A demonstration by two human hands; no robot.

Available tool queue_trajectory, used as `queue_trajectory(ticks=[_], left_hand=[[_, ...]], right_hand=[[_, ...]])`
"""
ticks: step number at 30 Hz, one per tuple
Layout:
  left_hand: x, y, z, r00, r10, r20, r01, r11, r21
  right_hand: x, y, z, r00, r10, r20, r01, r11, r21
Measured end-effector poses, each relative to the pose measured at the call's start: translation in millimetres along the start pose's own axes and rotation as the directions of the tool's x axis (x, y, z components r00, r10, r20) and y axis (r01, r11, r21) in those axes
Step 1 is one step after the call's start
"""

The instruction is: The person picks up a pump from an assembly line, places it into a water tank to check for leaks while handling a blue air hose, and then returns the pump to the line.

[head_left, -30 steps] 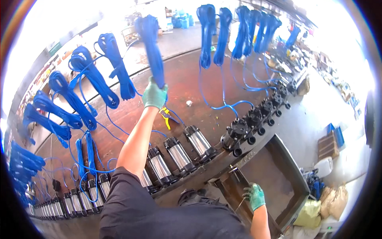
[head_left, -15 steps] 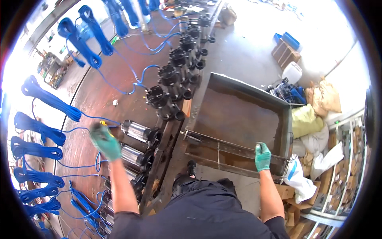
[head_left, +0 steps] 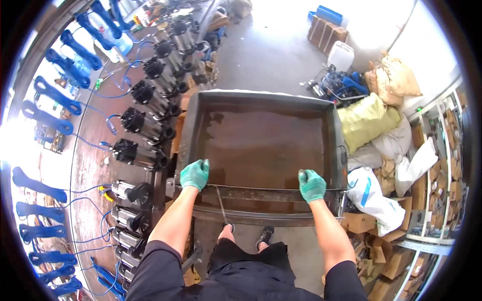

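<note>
- Shorts (head_left: 251, 261), black, fill the bottom centre of the frame, with a dark shoe (head_left: 264, 237) showing just above them, below the tray's near edge.
- Left hand (head_left: 195, 174), in a green glove, is left of centre with its fingers curled and thumb raised, over the left end of a dark bar (head_left: 256, 193); whether it is closed round that bar cannot be told.
- Right hand (head_left: 312, 185), gloved alike, is right of centre, fingers bent in and thumb up, at the bar's right part; its grip is likewise hidden.
- The bar crosses the near part of a large dark metal tray (head_left: 187, 135) in the middle of the frame; a thin rod (head_left: 221, 203) slants down from it.
- Brown and glossy, the tray's inside spreads beyond both hands.
- Along the tray's left side, metal cylinders with black ends (head_left: 143, 125) stand or lie in a row on a reddish table (head_left: 83, 165).
- Near the lower cylinders is a yellow-handled tool (head_left: 106, 193).
- Coiled blue cables (head_left: 42, 233) line the left edge up to the upper left.
- At right are cartons (head_left: 357, 223), a white sack (head_left: 374, 200), a yellowish sack (head_left: 366, 123) and a loaded shelf (head_left: 434, 200).
- Toward the upper right, a white jug (head_left: 341, 56) stands near a brown box (head_left: 326, 35).
</note>
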State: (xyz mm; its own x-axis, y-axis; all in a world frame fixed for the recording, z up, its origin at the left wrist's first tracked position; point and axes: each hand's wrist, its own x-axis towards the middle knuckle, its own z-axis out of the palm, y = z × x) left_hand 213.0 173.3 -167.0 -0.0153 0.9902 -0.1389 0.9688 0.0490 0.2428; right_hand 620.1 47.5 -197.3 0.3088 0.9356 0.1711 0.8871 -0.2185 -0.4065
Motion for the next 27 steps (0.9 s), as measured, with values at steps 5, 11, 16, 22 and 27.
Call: queue_trajectory(ticks=[5,11,16,22,27], left_hand=[[1,2,2,0.995,-0.094,0.038,0.09,0.992,0.084],[20,13,-9,0.984,-0.146,0.099,0.138,0.987,0.086],[53,11,-11,0.98,-0.158,0.12,0.144,0.983,0.112],[90,27,-14,0.972,-0.183,0.148,0.166,0.979,0.122],[114,40,-16,0.974,-0.186,0.129,0.172,0.979,0.113]], right_hand=[[9,-7,0,0.999,0.028,0.041,-0.026,0.997,-0.068],[15,-8,8,1.0,-0.004,-0.007,0.003,0.995,-0.097],[44,-15,14,0.999,-0.018,-0.05,0.013,0.994,-0.105],[86,-11,23,0.998,-0.006,-0.069,-0.005,0.989,-0.146],[118,-9,25,0.998,0.015,-0.055,-0.024,0.986,-0.163]])
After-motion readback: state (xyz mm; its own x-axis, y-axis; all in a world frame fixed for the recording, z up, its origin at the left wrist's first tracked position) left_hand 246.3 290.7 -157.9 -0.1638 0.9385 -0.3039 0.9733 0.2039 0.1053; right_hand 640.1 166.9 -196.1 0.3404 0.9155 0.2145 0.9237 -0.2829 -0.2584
